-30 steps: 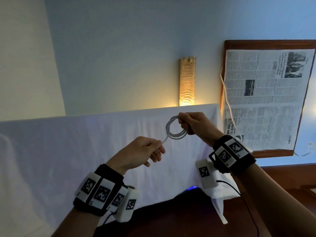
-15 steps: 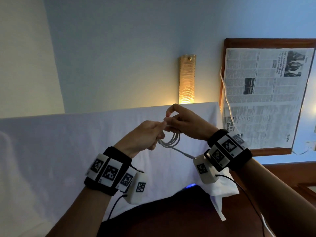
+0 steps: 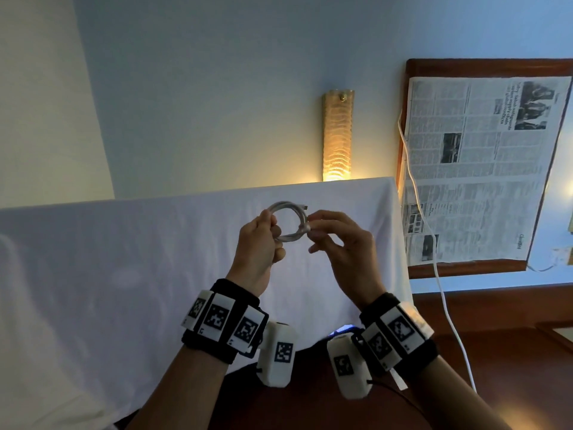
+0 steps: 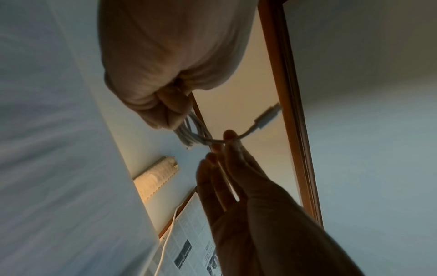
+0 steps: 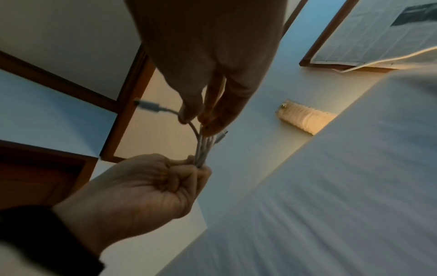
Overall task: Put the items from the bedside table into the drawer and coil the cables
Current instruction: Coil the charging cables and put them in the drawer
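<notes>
A white cable (image 3: 303,219) is wound into a small ring that I hold up in front of the bed. My left hand (image 3: 268,225) grips the ring's left side in a closed fist, with the strands bunched in it (image 5: 202,149). My right hand (image 3: 313,228) pinches the ring's right side between thumb and fingertips, the other fingers spread. In the left wrist view the cable's plug (image 4: 268,115) sticks out free beyond the right fingertips (image 4: 228,136). A second plug (image 5: 222,136) shows at the bunch in the right wrist view.
A wooden bedside table top (image 3: 415,271) covered with newspaper (image 3: 483,169) lies to the right. Another white cable (image 3: 415,193) runs along its left edge and trails off toward me. The white bed sheet (image 3: 124,274) fills the left. A lit wall lamp (image 3: 338,135) glows behind.
The hands have drawn apart and risen. The coil that hung below them with a loose tail is now a closed ring held between them.
</notes>
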